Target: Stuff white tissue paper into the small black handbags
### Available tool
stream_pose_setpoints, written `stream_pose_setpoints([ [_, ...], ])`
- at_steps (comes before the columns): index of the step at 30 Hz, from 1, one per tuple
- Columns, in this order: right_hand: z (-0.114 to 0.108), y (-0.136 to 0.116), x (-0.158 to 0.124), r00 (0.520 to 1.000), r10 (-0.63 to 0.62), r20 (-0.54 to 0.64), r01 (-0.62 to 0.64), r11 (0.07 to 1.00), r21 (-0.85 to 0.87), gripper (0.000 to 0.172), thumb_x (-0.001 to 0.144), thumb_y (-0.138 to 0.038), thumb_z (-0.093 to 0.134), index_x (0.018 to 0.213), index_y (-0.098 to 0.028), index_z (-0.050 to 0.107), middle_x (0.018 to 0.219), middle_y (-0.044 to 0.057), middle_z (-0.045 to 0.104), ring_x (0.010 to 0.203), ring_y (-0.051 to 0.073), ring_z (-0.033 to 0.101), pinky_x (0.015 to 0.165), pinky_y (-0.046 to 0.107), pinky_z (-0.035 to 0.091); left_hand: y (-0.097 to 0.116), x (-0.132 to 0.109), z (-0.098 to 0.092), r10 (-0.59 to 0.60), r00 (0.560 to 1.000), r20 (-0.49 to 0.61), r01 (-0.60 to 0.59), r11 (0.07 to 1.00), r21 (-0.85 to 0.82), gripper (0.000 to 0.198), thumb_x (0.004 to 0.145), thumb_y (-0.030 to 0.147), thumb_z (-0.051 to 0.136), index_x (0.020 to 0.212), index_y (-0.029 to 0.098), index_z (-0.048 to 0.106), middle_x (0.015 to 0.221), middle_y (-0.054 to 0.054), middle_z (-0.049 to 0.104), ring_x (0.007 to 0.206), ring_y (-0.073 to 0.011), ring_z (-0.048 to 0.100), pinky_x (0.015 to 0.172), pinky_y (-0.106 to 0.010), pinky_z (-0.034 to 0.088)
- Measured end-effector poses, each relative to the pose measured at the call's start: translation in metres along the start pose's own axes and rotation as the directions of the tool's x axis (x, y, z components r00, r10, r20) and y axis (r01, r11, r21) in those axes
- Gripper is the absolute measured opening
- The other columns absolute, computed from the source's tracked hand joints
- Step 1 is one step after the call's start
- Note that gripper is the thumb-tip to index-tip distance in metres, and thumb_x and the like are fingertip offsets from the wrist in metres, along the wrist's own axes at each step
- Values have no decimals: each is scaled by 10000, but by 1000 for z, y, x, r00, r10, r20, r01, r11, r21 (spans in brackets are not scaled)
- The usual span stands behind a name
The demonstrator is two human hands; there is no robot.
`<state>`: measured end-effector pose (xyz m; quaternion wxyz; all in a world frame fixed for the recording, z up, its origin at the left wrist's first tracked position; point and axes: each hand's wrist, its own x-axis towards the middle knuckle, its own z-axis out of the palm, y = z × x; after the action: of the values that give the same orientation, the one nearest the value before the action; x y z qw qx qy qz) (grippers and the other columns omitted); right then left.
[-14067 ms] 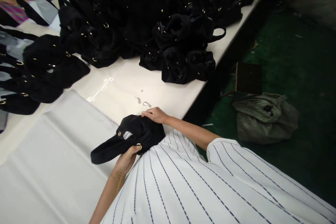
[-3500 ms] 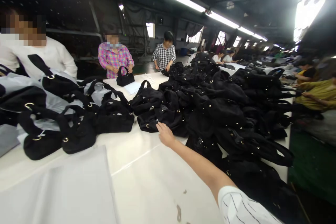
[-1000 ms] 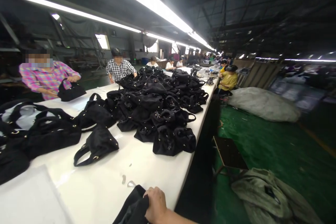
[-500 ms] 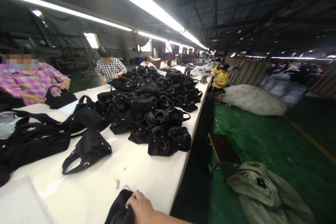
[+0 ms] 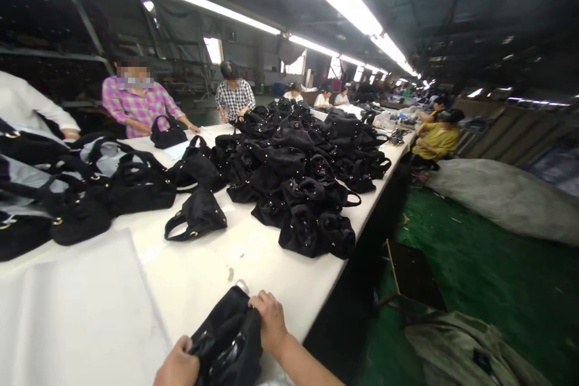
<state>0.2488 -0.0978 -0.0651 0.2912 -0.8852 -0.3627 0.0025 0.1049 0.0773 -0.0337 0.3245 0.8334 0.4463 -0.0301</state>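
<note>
At the bottom edge of the head view, a black fabric bag [image 5: 228,338] sits on the white table [image 5: 199,271] in front of me. My right hand [image 5: 270,321] is closed on the bag's right upper edge. My left hand [image 5: 178,367] grips its left side, fingers curled into the cloth. A shiny dark lining shows between the two hands. A single black handbag [image 5: 195,217] lies alone on the table further out.
A big heap of black bags [image 5: 298,163] fills the table's middle and right. More bags [image 5: 85,187] line the left. Several people work across and along the table. Sheets of white paper [image 5: 76,307] lie at my left. A low stool [image 5: 411,277] and grey sacks stand on the green floor.
My left hand has come into view and taken hold of the bag beside my right hand. The view has swung left and tipped down a little.
</note>
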Motion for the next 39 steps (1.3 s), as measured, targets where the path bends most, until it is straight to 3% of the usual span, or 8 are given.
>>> stream_pose_setpoints([
  [5, -32, -18, 20, 967, 38, 252, -51, 998, 44, 146, 795, -291, 568, 919, -262, 640, 883, 14, 601, 822, 179, 580, 702, 265, 421, 1, 6, -20, -93, 985, 143, 137, 929, -344, 245, 540, 242, 642, 778, 185, 660, 658, -20, 686, 685, -230, 650, 609, -300, 489],
  [10, -32, -12, 35, 908, -83, 411, 41, 993, 110, 470, 713, -324, 678, 1172, -293, 581, 1026, 22, 602, 959, 196, 575, 789, 279, 450, -5, 4, -19, -119, 959, 256, 231, 854, -467, 432, 523, 385, 739, 872, 136, 687, 725, -47, 707, 702, -221, 644, 587, -288, 480],
  [16, -39, -10, 19, 956, -148, 252, 134, 988, 71, 220, 835, -275, 561, 1038, -262, 647, 976, 22, 656, 909, 172, 589, 781, 252, 431, -13, -9, -13, -62, 997, -36, 49, 958, -282, 263, 594, 299, 624, 827, 191, 683, 700, 8, 676, 704, -187, 611, 618, -261, 431],
  [23, -30, -9, 4, 976, -104, 192, 96, 994, 52, 163, 855, -331, 555, 925, -231, 662, 830, 12, 663, 774, 157, 608, 671, 234, 392, -25, -9, -1, 52, 998, -33, -61, 928, -368, 261, 577, 194, 498, 800, 182, 633, 676, 28, 606, 672, -157, 557, 639, -252, 429],
  [29, -18, -12, -6, 989, -16, 144, -2, 992, 125, 175, 854, -279, 546, 981, -204, 640, 905, 19, 660, 813, 153, 619, 710, 226, 416, -12, -19, -1, 362, 899, -245, -415, 884, -216, 314, 649, 145, 416, 870, 182, 635, 849, -23, 567, 823, -165, 561, 784, -276, 459],
  [32, -21, -13, -11, 988, -12, 151, -10, 990, 143, 237, 845, -262, 552, 1062, -196, 620, 969, 37, 659, 864, 166, 618, 754, 238, 431, -12, -22, -4, 360, 910, -208, -406, 875, -263, 317, 676, 155, 422, 914, 178, 629, 953, -45, 601, 959, -187, 570, 907, -306, 455],
  [36, -28, -15, -18, 987, -25, 157, -1, 986, 167, 263, 873, -261, 513, 1103, -186, 617, 974, 64, 654, 873, 174, 613, 749, 247, 445, -19, -29, -11, 214, 974, -72, -226, 904, -363, 286, 725, 272, 543, 979, 181, 638, 998, -42, 658, 940, -194, 599, 957, -337, 457],
  [39, -30, -14, -22, 990, -12, 138, -13, 983, 184, 239, 871, -264, 514, 1063, -180, 630, 939, 73, 656, 848, 181, 614, 734, 256, 451, -19, -49, -20, 132, 981, -140, -177, 906, -385, 298, 778, 349, 554, 1013, 181, 629, 1030, -47, 652, 922, -186, 614, 925, -339, 488],
])
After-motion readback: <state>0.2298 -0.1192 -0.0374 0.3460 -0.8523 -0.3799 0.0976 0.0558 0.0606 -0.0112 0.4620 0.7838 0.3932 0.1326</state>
